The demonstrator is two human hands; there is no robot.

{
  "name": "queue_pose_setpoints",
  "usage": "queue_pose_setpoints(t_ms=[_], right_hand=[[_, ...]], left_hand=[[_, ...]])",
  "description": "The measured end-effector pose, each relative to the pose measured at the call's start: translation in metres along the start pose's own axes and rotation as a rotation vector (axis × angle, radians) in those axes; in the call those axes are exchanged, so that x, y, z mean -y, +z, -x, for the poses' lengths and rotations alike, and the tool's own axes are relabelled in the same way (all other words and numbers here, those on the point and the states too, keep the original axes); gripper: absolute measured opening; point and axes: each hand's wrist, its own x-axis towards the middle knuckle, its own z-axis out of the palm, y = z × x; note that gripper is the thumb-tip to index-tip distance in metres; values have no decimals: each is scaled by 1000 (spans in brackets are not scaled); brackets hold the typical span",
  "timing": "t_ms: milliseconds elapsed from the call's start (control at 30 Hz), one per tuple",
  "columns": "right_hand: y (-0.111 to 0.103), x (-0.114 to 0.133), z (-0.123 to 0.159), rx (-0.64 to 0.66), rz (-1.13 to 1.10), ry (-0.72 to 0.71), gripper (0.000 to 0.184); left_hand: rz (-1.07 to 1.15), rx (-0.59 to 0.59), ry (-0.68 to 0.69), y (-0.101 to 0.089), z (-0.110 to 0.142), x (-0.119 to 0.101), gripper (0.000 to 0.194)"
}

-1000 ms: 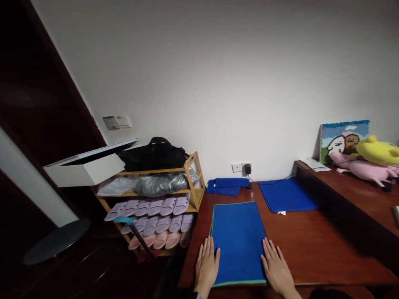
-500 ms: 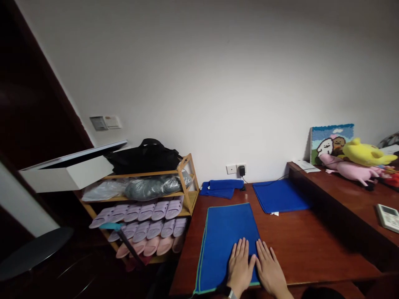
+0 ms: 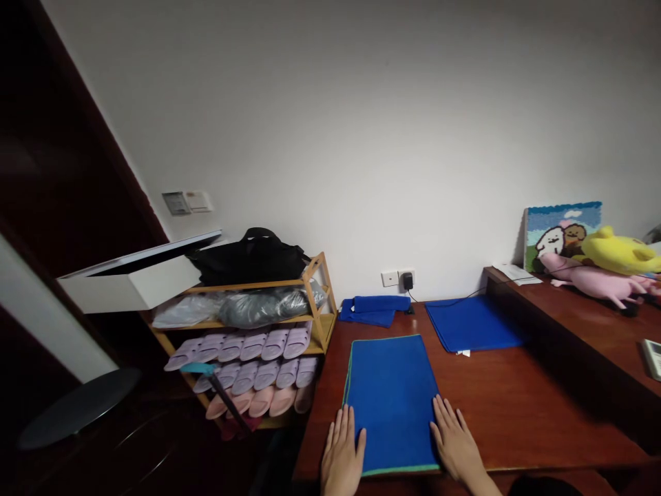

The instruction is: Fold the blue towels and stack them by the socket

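Observation:
A blue cloth [image 3: 395, 399] with green edging lies flat, folded into a rectangle, at the front of the brown wooden table [image 3: 506, 406]. My left hand [image 3: 342, 451] rests flat on the cloth's near left edge, fingers stretched out and pointing away from me. Across from it, my right hand [image 3: 455, 435] lies flat at the near right edge, its fingers outstretched too. Neither hand grips anything. The palms hide short stretches of both side edges.
Behind the cloth are a small folded blue cloth [image 3: 374, 310] and a flat blue stack of cloth [image 3: 472, 324] with a white tag. A shoe rack [image 3: 330, 324] with slippers stands left. Plush toys [image 3: 589, 275] lie on the raised ledge [image 3: 578, 324]. A cable runs from a plug [image 3: 407, 280].
My left hand has moved left across the cloth, from its middle to its left edge. My right hand stays by the right edge. The camera view has shifted slightly.

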Motion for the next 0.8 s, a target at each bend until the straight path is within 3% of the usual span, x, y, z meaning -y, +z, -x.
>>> queue_pose_setpoints(t_ms=[300,567,800], right_hand=[[28,1,6,-133,-23,-40,66],[22,1,-5,-124,-16,-40,66],[36,-11,4,-166,-21,-65,67]], left_hand=[[16,-20,6,1,0,0,60],[7,-12,7,-5,-10,-3,60],[-23,-32,26,3,11,11,60]])
